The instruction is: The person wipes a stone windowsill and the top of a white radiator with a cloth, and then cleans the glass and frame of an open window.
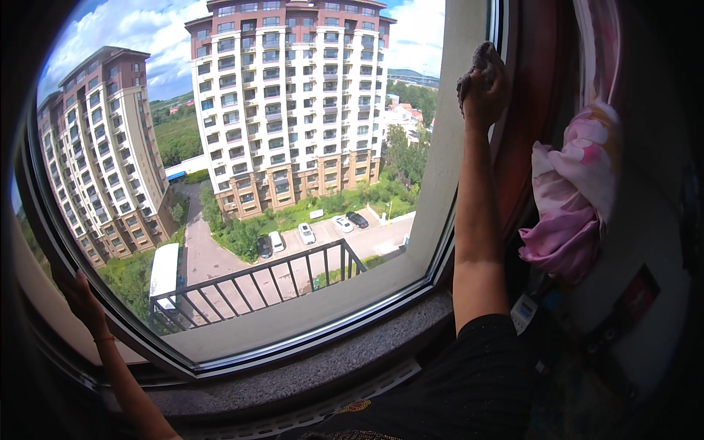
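My right hand (488, 99) is raised at the upper right, closed around a crumpled grey cloth (465, 91). It holds the cloth at the right side of a large window pane (330, 231), close to the frame's upright (498, 27). At the lower left, my left hand (82, 302) grips the dark side edge of the window sash (60, 258). Its thumb lies along that edge, while shadow hides most of the fingers. A thin red string circles the left wrist.
Below the window runs a speckled stone sill (308, 368), with a slotted pale strip (379, 385) in front. A knotted pink-and-white curtain (577, 192) hangs at right. Outside stand a black metal railing (253, 280), parked cars (306, 234) and tall apartment buildings (291, 110).
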The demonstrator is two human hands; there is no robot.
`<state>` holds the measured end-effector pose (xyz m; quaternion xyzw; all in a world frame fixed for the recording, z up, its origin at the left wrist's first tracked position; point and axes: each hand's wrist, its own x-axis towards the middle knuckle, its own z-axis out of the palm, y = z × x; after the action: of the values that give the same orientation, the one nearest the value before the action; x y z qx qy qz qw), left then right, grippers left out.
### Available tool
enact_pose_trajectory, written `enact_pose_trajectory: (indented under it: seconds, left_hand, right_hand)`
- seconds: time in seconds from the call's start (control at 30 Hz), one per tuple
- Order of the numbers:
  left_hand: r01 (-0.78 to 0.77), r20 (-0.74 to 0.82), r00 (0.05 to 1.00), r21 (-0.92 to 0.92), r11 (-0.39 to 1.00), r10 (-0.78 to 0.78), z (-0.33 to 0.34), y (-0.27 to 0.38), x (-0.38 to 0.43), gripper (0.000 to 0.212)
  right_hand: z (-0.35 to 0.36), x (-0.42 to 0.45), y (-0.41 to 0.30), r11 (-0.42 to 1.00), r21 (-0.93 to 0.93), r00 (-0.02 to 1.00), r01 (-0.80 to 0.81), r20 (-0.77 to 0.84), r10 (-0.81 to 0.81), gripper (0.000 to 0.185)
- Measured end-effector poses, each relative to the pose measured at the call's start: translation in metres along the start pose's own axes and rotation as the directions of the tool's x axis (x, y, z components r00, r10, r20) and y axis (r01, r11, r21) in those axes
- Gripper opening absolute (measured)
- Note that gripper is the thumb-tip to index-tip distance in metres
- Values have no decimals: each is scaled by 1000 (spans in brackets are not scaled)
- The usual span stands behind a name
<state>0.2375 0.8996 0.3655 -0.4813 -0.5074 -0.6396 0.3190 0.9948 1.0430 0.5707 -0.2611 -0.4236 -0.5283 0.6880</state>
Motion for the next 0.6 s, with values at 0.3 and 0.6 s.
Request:
enact_pose_trajectory:
  seconds: [0.3,0.6]
  left_hand:
    - [52,-71,996,56,997,-48,15,15,-6,62]
    - [110,-43,994,128,986,-105,1,40,-4,73]
  right_hand:
    - [40,52,-61,973,-135,981,-187,-69,179,37]
    - [115,82,-274,983,95,967,159,-214,-136,24]
